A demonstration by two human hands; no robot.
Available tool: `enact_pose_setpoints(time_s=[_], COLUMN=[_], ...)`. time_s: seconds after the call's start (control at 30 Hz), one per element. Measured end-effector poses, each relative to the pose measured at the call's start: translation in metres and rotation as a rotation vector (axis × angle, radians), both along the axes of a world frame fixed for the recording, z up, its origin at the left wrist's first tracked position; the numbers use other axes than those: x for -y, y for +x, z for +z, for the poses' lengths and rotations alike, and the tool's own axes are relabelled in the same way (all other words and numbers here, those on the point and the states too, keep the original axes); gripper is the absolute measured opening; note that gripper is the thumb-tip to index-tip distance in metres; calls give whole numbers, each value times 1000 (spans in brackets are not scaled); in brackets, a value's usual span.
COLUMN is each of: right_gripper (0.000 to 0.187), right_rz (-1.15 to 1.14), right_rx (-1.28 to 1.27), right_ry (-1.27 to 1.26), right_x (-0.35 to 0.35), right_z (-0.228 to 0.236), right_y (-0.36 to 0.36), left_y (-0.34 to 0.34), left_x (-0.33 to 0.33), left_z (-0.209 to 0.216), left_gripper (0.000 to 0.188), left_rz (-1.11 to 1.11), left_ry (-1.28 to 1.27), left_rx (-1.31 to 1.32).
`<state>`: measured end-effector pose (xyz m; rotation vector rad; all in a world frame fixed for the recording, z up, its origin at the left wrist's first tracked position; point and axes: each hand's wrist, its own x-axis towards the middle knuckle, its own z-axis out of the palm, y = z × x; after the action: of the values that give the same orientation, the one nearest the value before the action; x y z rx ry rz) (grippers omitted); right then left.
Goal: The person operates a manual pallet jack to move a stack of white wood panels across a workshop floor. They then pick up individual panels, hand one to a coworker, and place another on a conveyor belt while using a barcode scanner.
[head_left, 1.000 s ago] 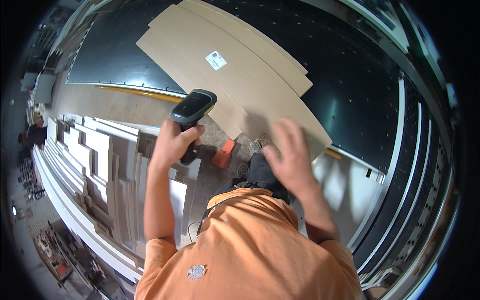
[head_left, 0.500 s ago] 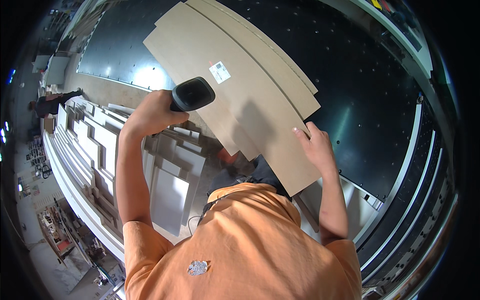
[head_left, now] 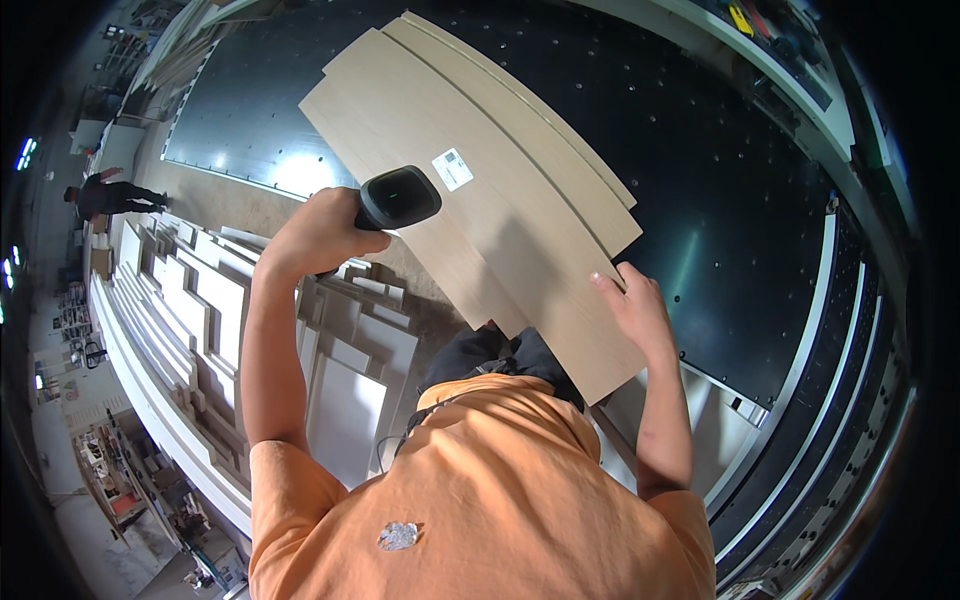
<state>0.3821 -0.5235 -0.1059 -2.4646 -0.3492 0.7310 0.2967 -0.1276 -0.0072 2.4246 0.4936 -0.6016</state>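
Note:
My left hand (head_left: 330,230) is wrapped round the grip of a black handheld barcode scanner (head_left: 402,197), whose head hangs over the near left edge of a long beige wood panel (head_left: 440,215). A white printed label (head_left: 452,169) sticks to the panel's top face, just beyond the scanner. At the panel's right edge is my right hand (head_left: 637,308), its thumb on the top face and its other fingers at the edge, partly hidden. More beige panels (head_left: 540,120) lie along the far side of this one, on a black table (head_left: 720,190).
Many white boards (head_left: 200,300) stand packed in a rack on the left. Farther left, another person (head_left: 110,195) is on the floor area. A metal rail (head_left: 815,330) borders the table on the right, and a shelf with tools (head_left: 765,35) sits at the upper right.
In my view the panels, the label and the scanner have shifted slightly down and right. Both hands keep their hold. The other person at the far left has changed posture.

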Motion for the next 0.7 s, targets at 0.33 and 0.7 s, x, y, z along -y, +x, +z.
enact_pose_setpoints(time_s=[0.33, 0.7], right_gripper=[45, 54], right_rz=[-36, -277], right_rx=[20, -101], right_ry=[-94, 194], right_x=[12, 38], right_z=[-5, -1], right_y=[1, 50], left_y=[-10, -68], left_x=[6, 25], left_z=[-1, -114], left_gripper=[28, 41], left_rz=[27, 446], left_ry=[-118, -924], left_rx=[114, 233])
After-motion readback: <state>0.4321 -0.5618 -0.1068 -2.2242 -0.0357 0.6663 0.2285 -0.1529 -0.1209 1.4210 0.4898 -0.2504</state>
